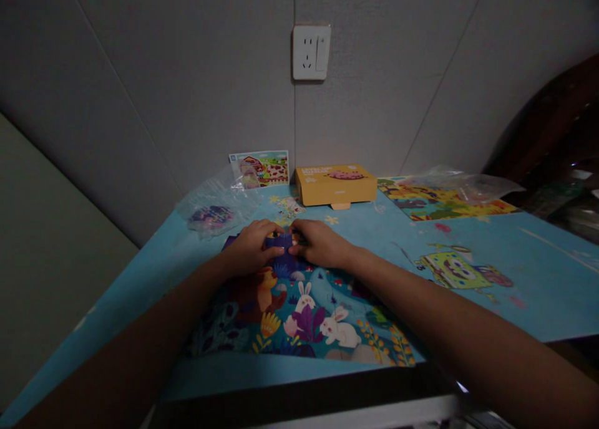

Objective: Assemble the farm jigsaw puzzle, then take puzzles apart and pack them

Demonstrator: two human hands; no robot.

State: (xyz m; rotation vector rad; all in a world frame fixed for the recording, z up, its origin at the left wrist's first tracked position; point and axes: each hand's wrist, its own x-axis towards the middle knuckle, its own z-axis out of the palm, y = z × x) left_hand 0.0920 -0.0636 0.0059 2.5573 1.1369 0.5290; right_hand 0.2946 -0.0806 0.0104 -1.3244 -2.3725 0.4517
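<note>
A jigsaw puzzle [290,329] with white rabbits, a dog-like animal and flowers lies flat on the blue tabletop, between my forearms. At its far edge, my left hand [253,248] and my right hand [322,243] face each other, fingers bent and closed. Between them is a dark purple jigsaw piece [281,242], pinched at its left side by my left thumb and fingers and at its right side by my right. Seams near it are too dark to make out. My hands and arms hide parts of the puzzle's upper area and sides.
Behind my left hand, a clear plastic bag [210,216] holds purple pieces. A farm picture card [269,168] leans on the wall beside a yellow box [334,186]. To the right lies a yellow-orange picture [421,201] under clear plastic [472,184]. A wall socket [311,52] is above.
</note>
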